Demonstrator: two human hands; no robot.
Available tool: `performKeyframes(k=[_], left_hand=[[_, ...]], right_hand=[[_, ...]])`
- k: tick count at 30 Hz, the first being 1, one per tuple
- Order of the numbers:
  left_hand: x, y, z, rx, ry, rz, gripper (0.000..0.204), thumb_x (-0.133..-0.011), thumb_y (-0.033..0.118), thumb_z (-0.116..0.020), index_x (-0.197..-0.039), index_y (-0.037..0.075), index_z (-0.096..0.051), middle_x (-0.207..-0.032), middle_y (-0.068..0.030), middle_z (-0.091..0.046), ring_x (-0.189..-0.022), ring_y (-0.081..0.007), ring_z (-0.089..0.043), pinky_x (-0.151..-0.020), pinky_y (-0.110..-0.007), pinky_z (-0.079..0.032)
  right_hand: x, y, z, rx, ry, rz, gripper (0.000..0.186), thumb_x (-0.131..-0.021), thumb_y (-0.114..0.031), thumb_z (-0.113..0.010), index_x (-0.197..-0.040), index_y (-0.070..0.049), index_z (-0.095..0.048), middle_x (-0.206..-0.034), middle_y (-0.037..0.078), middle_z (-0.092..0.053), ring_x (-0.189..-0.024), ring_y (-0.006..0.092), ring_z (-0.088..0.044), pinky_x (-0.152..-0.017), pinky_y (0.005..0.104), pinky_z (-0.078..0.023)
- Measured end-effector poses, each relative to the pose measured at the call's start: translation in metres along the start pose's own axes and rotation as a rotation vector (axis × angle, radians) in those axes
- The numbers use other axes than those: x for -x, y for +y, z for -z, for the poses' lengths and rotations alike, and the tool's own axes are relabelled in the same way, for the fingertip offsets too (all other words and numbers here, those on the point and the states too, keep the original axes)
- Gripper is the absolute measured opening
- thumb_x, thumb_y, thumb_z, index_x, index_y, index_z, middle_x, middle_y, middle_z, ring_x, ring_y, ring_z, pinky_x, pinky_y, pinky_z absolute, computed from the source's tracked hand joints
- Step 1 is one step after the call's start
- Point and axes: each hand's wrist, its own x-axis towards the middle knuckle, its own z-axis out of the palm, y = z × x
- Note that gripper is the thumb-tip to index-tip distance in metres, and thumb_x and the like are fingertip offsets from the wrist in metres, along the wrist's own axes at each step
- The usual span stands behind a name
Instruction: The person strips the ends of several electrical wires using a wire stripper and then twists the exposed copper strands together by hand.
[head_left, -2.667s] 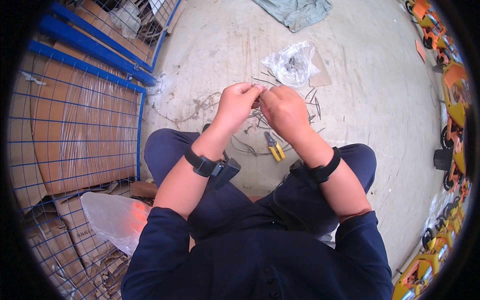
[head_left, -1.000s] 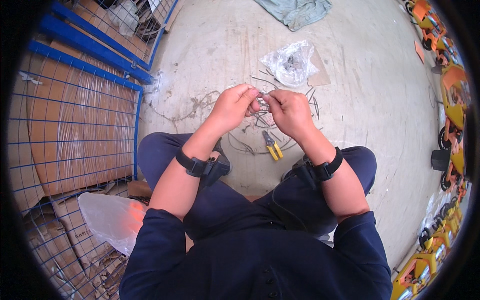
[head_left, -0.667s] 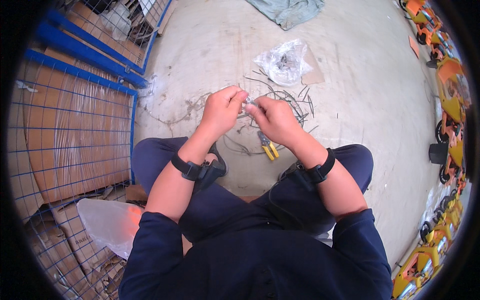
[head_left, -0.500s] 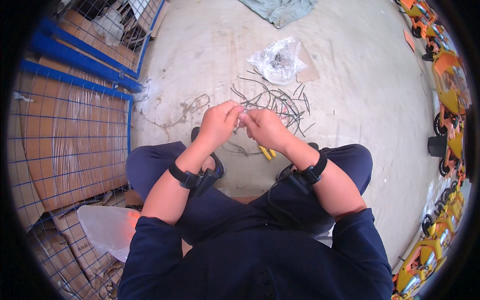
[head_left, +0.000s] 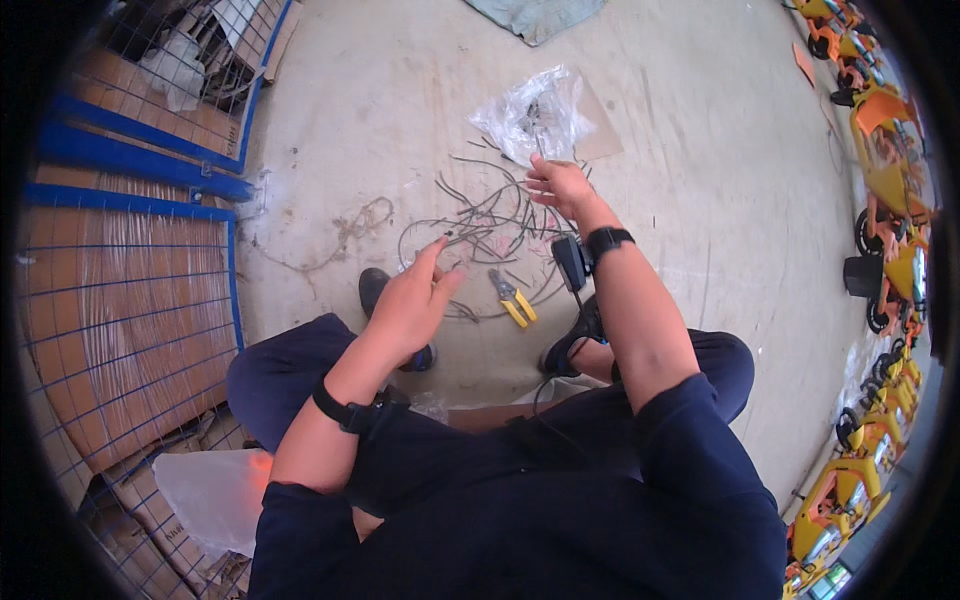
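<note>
My left hand (head_left: 408, 308) is raised over the floor in front of my left foot, index finger stretched out and thumb apart. Its fingertip is near the cut dark cables (head_left: 490, 222) scattered on the floor; I see nothing in its grasp. Farther out, my right hand (head_left: 562, 186) reaches to the near edge of a clear plastic bag (head_left: 570, 108) with small greyish pieces in it. Its fingers look spread, and whether the tips touch the bag I cannot tell. Between my feet lie yellow-handled wire strippers (head_left: 514, 302).
A flat brown cardboard piece (head_left: 600, 135) lies under the bag. On the left stands a blue wire cage (head_left: 130, 195) holding cardboard, with a whitish plastic bag (head_left: 205, 495) beside me. Yellow and orange wheeled machines (head_left: 890, 170) line the right; a grey-green cloth (head_left: 540, 15) lies far ahead.
My hands were together, fingertips meeting above the cables; now they are apart. The right has moved forward to the clear bag, the left back toward me. The wire strippers are now fully visible.
</note>
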Motion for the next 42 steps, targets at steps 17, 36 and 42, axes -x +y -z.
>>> performKeyframes(k=[17, 36, 42], left_hand=[[-0.012, -0.019, 0.009, -0.333, -0.273, 0.035, 0.041, -0.088, 0.024, -0.063, -0.121, 0.001, -0.055, -0.092, -0.0150, -0.060, -0.089, -0.0332, -0.060, -0.076, -0.039, -0.048], [-0.006, -0.021, 0.023, -0.251, -0.292, 0.075, 0.043, -0.085, 0.018, -0.066, -0.122, 0.002, -0.054, -0.100, -0.0184, -0.061, -0.092, -0.0376, -0.059, -0.080, -0.041, -0.048], [-0.003, -0.020, 0.025, -0.296, -0.289, 0.051, 0.043, -0.085, 0.020, -0.066, -0.121, 0.000, -0.054, -0.106, -0.0172, -0.062, -0.096, -0.0368, -0.059, -0.080, -0.042, -0.049]], right_hand=[[0.081, 0.261, -0.008, 1.168, -0.095, -0.082, 0.038, -0.084, -0.026, -0.067, -0.107, -0.002, -0.049, -0.104, 0.022, -0.059, -0.091, 0.0389, -0.062, -0.078, 0.0466, -0.052], [0.102, 0.279, -0.039, 1.533, -0.510, 0.285, 0.016, -0.084, -0.011, -0.054, -0.100, -0.007, -0.055, -0.099, 0.013, -0.055, -0.091, 0.0292, -0.061, -0.067, 0.0390, -0.054], [0.097, 0.283, -0.036, 1.492, -0.463, 0.296, 0.011, -0.085, -0.012, -0.053, -0.095, -0.008, -0.053, -0.092, 0.013, -0.055, -0.088, 0.0293, -0.062, -0.067, 0.0406, -0.054]])
